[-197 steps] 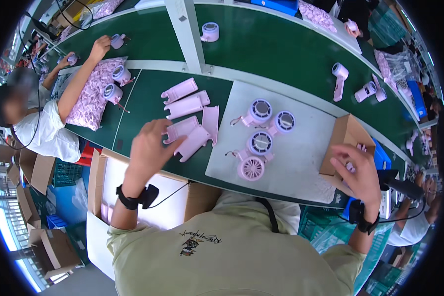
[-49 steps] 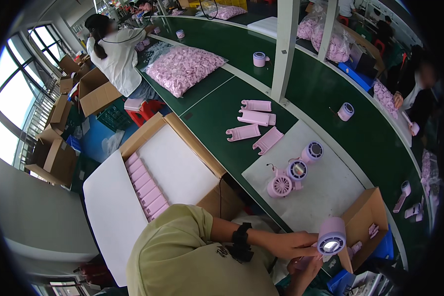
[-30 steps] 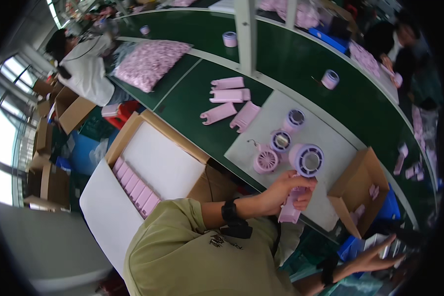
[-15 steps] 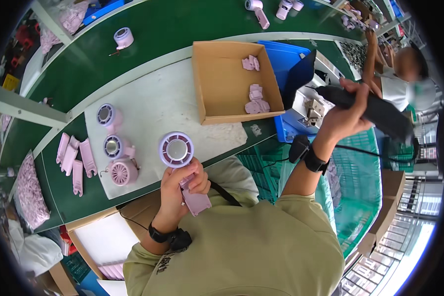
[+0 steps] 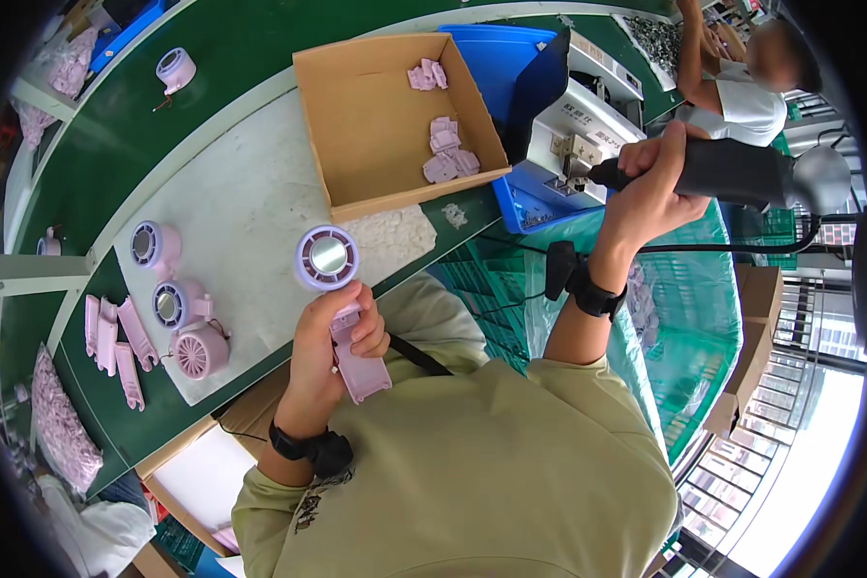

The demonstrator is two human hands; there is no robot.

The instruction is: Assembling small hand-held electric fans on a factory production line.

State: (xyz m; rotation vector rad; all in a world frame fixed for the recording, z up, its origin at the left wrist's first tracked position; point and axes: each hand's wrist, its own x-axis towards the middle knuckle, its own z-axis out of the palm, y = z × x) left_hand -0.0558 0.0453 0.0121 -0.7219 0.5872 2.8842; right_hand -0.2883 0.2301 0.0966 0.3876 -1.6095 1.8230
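Note:
My left hand (image 5: pixel 320 352) is closed round the handle of a lilac handheld fan (image 5: pixel 328 258), its round head upward above the table's near edge. Out to the right, my right hand (image 5: pixel 651 200) grips a black electric screwdriver (image 5: pixel 742 171) with a cord. The tool lies almost level, and its tip is at the front of a white screw feeder (image 5: pixel 595 118); whether it touches, I cannot tell. Two more lilac fan heads (image 5: pixel 154 246) and a pink fan part (image 5: pixel 200 351) stand on the white mat (image 5: pixel 246 183), left of my left hand.
A cardboard box (image 5: pixel 324 140) with several pink pieces stands beside a blue bin (image 5: pixel 512 207). Pink handle shells (image 5: pixel 130 376) lie at the left, near a bag of pink parts (image 5: pixel 60 419). A green-lined basket (image 5: pixel 689 328) sits at my right. A co-worker (image 5: pixel 747 96) is at the far right.
My right hand has brought the screwdriver's tip to the screw feeder's front, and the tool now lies more level. My left hand still holds the fan. The whole view has shifted.

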